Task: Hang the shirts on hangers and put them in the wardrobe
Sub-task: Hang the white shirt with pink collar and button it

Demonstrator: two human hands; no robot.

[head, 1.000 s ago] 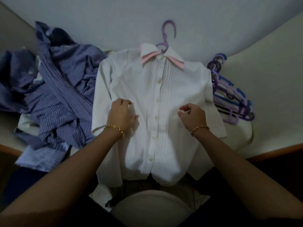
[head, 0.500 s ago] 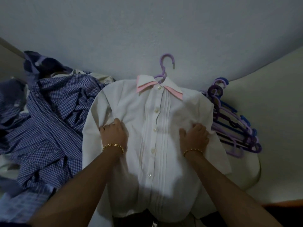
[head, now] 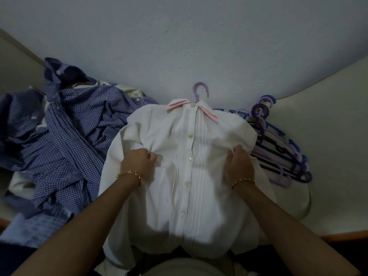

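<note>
Both hands — left hand [head: 139, 163], right hand [head: 238, 166] — are bunching the hangered white shirt [head: 191, 176] at its sides, probably for lifting off the bed [head: 328, 156].

Pretty dim overall, with a cool bluish cast. The white shirt [head: 169, 136] is the brightest patch. Bottom corners sink nearly black. Fisheye bends the wall [head: 179, 46] edges hard, and the shirt's hem looks smeared.

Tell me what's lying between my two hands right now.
In the head view, the white shirt fills that stretch: its pleated button placket runs between the left hand and right hand, both gripping its fabric.
</note>
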